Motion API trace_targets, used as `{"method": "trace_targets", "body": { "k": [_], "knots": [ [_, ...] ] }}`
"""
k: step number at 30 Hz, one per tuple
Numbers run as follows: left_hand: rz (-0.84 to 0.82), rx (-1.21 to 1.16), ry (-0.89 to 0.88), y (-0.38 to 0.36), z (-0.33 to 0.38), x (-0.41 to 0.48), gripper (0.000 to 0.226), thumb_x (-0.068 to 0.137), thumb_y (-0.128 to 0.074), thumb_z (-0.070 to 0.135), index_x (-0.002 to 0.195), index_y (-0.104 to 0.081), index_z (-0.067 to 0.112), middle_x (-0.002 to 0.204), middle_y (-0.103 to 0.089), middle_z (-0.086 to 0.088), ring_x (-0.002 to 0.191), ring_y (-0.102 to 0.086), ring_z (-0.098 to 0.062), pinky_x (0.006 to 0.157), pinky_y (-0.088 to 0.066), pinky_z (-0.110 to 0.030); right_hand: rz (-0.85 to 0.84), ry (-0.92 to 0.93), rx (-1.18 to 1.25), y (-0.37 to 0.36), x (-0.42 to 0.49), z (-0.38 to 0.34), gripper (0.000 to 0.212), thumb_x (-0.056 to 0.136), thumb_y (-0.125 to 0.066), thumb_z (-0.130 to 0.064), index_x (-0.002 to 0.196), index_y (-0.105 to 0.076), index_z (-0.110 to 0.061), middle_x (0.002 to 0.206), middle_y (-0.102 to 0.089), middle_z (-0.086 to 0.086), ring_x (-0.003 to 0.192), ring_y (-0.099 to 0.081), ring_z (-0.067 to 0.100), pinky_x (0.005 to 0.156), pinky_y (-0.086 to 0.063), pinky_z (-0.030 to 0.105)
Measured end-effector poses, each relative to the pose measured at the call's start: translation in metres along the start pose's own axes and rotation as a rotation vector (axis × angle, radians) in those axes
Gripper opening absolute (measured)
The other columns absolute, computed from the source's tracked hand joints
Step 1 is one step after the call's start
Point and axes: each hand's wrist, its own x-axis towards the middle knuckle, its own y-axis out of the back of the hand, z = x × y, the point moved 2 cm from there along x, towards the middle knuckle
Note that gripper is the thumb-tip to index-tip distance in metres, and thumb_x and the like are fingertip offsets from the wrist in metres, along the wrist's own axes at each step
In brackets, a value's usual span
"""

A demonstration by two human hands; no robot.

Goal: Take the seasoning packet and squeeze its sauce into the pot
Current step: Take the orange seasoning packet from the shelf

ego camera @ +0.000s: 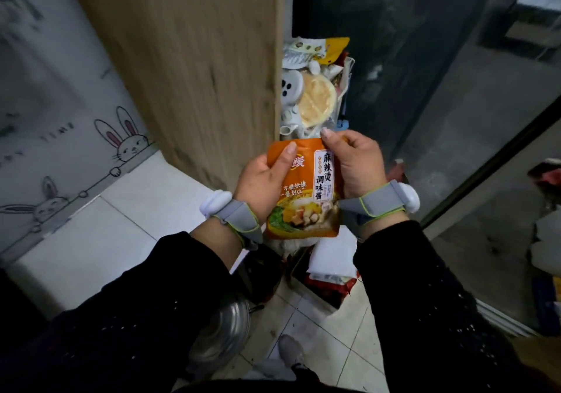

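Observation:
An orange seasoning packet (306, 192) with Chinese lettering and a picture of food is held upright in front of me. My left hand (262, 180) grips its left side, thumb across the front near the top. My right hand (355, 162) pinches its top right corner, fingers curled over the edge. The packet looks sealed. A round metal pot or lid (224, 329) shows low down, under my left forearm, on the floor. Both wrists wear grey straps with white devices.
A wooden cabinet side (194, 67) stands right behind the packet. Beside it, a narrow shelf is crammed with food bags and a round flatbread (317, 101). Red and white packages (331, 268) lie on the tiled floor below. A dark glass door (425, 89) is at right.

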Motion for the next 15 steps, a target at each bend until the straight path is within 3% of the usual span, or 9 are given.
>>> {"method": "trace_targets", "body": {
  "k": [3, 6, 10, 15],
  "knots": [
    [0.088, -0.037, 0.001, 0.028, 0.018, -0.012, 0.037, 0.081, -0.059, 0.054, 0.071, -0.067, 0.019, 0.076, -0.075, 0.000, 0.069, -0.072, -0.010, 0.061, -0.056, -0.020, -0.054, 0.030, 0.016, -0.032, -0.008, -0.013, 0.020, 0.074, -0.073, -0.022, 0.056, -0.068, -0.016, 0.049, -0.064, -0.002, 0.051, -0.056, 0.017, 0.054, -0.050, 0.028],
    [0.165, -0.085, -0.027, 0.057, 0.030, -0.021, 0.030, 0.077, -0.067, 0.049, 0.075, -0.068, 0.019, 0.075, -0.075, 0.002, 0.067, -0.072, -0.010, 0.056, -0.054, -0.018, -0.112, 0.046, 0.014, -0.062, -0.015, -0.024, 0.020, 0.070, -0.076, -0.024, 0.059, -0.067, -0.011, 0.052, -0.063, 0.003, 0.052, -0.056, 0.020, 0.054, -0.049, 0.029],
    [0.258, -0.190, -0.051, 0.099, 0.041, -0.033, 0.021, 0.074, -0.073, 0.038, 0.074, -0.066, 0.019, 0.065, -0.074, 0.009, 0.062, -0.071, -0.009, 0.050, -0.052, -0.017, -0.233, 0.039, 0.046, -0.112, -0.021, -0.036, 0.018, 0.060, -0.080, -0.022, 0.056, -0.066, -0.013, 0.048, -0.064, -0.002, 0.046, -0.057, 0.015, 0.050, -0.049, 0.024],
    [0.383, -0.263, -0.119, 0.150, 0.051, -0.047, 0.018, 0.070, -0.078, 0.028, 0.077, -0.068, 0.014, 0.069, -0.075, 0.004, 0.065, -0.072, -0.015, 0.054, -0.054, -0.021, -0.486, -0.054, 0.139, -0.169, -0.032, -0.039, 0.017, 0.055, -0.083, -0.019, 0.061, -0.068, -0.012, 0.059, -0.070, 0.007, 0.057, -0.064, 0.025, 0.067, -0.055, 0.044]
  ]
}}
